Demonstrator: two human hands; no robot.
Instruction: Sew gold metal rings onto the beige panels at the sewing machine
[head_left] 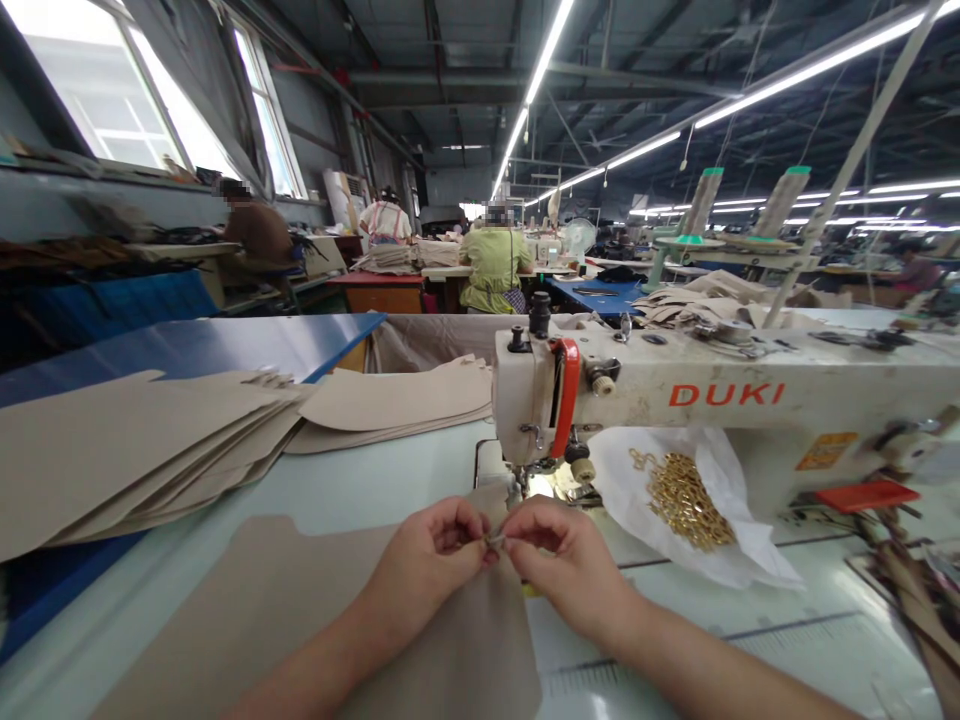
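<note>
My left hand (441,548) and my right hand (564,555) meet in front of the sewing machine (637,385), fingertips nearly touching. Between them they pinch a small beige strip (495,541); whether a metal piece is threaded on it is too small to tell. Below the hands lies a large flat beige fabric panel (330,600), its narrow end reaching toward the lit needle area (536,485). To the right of my right hand, gold-coloured metal rings or buckles (686,500) are heaped on a white sheet (615,470).
Stacked beige panels (135,440) lie on the left, with another stack (397,400) behind the machine's left side. A ruler scale (795,630) runs along the table at right. Thread cones (780,205) stand behind. Several people sit or stand farther back, one in a yellow-green top (495,265).
</note>
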